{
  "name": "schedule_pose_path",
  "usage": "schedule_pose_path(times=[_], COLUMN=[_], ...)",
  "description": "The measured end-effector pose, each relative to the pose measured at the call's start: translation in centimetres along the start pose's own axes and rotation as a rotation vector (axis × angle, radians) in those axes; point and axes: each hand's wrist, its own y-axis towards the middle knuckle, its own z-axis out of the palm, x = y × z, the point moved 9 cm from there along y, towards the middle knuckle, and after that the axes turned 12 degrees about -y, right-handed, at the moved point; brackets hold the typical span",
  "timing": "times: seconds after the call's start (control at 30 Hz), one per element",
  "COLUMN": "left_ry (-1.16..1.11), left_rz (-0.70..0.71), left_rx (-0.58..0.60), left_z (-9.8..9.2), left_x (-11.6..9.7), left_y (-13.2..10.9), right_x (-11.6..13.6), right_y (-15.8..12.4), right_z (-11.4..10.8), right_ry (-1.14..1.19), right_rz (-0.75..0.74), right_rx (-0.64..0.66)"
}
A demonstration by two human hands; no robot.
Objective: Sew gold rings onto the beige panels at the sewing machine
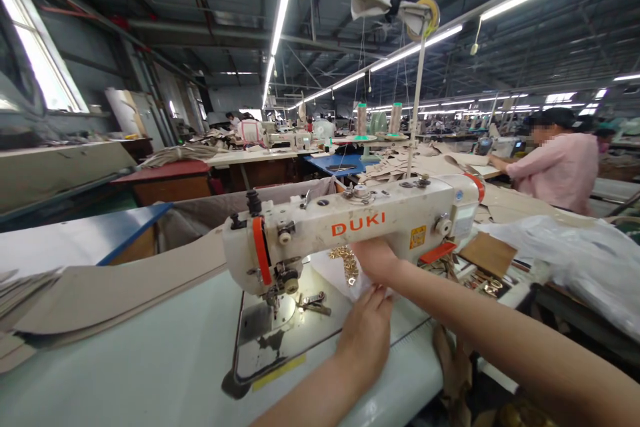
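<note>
A clear plastic bag [325, 267] with small gold metal fittings [349, 268] lies on the sewing machine bed, under the arm of the white sewing machine [370, 217]. My left hand [367, 333] is closed at the bag's near right edge, its fingertips pressed together on the plastic. Just beyond it, my right hand [376, 260] reaches under the machine arm beside the fittings. The fingers of that hand are hidden by the machine and the wrist. Left of the bag, small metal tools [314, 303] rest near the needle plate.
Flat beige pieces [120, 287] are stacked along the table's left side. At right are an open tray of metal parts [487, 285], a brown card [487, 253] and a large clear plastic sheet [575, 267]. A co-worker in a pink top [565, 167] sits beyond. A thread stand [416, 100] rises behind the machine.
</note>
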Motion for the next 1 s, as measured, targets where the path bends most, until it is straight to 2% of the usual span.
schedule_pose_path(times=[0.07,0.13,0.2,0.3,0.37,0.5,0.7,0.77,0.87,1.0], left_ry=[0.08,0.211,0.334,0.422,0.428,0.421,0.37,0.35,0.327,0.305], left_rz=[0.065,0.063,-0.006,-0.097,-0.133,-0.166,-0.195,-0.203,-0.215,-0.207], left_rx=[-0.051,-0.066,-0.028,0.072,0.114,0.116,0.117,0.1,0.073,0.037], left_z=[-1.7,-3.4,-4.8,-5.9,-6.0,-5.4,-3.9,-3.8,-3.6,-3.4], left_x=[0.1,0.9,2.0,3.1,3.3,3.6,4.0,4.1,4.3,4.4], left_y=[-1.1,-1.6,-1.4,-0.5,-0.3,-0.9,-2.0,-2.1,-2.3,-2.8], right_x=[0.2,0.5,0.9,1.1,1.0,0.4,0.3,1.2,3.6,5.8], right_y=[-1.7,-3.5,-4.8,-5.7,-5.7,-5.2,-4.2,-3.5,-1.9,0.7], right_z=[0.3,1.0,2.0,3.2,3.6,3.8,1.8,0.6,-0.5,0.6], right_ry=[0.031,0.069,0.093,0.091,0.074,0.032,0.018,0.047,0.121,0.191], right_rz=[-0.006,-0.007,0.002,0.026,0.034,0.054,0.109,0.075,-0.058,-0.136], right_rx=[-0.032,-0.043,-0.032,-0.003,0.026,0.077,0.064,0.015,-0.054,-0.063])
